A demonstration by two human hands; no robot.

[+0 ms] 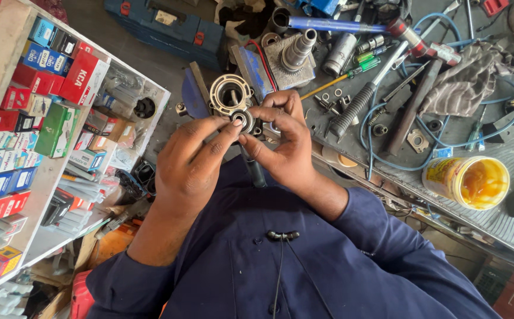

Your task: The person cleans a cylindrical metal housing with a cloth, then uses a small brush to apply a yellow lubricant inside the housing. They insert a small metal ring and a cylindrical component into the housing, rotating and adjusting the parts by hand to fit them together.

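I see both hands pinching a small bearing [244, 120]: left hand [193, 162] and right hand [283, 142] closed on it, just below the round metal housing [230, 94], above the counter [505, 159].

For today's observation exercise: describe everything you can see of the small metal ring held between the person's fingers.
The small metal ring is round, silvery steel with a dark centre hole, like a bearing. It faces the camera, pinched at its edges by fingertips of the left hand and the right hand, just below a larger round metal housing above the workbench.
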